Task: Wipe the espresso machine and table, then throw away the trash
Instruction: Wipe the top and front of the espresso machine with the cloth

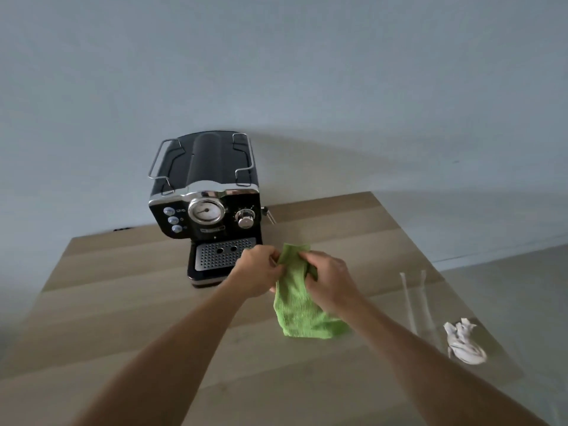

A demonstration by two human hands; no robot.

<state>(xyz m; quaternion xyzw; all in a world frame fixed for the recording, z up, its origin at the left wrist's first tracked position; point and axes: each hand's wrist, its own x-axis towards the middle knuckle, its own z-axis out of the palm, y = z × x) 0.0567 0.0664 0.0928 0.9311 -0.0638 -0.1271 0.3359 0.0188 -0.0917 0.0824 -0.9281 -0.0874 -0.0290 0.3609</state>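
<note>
Both hands gripping a green cloth (302,305) at frame centre — left hand (256,273) and right hand (330,281) pinching its upper edges, espresso machine (206,204) sitting just behind on the table (123,302), crumpled trash (464,339) lying lower right — two straws (410,302) beside it.

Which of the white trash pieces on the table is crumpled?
The paper wad, nearest the viewer on the table; the two strips beside it lie long and straight.

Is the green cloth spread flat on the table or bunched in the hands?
Bunched: both hands, left hand and right hand, grip the green cloth above the table, its lower part hanging doubled.
</note>
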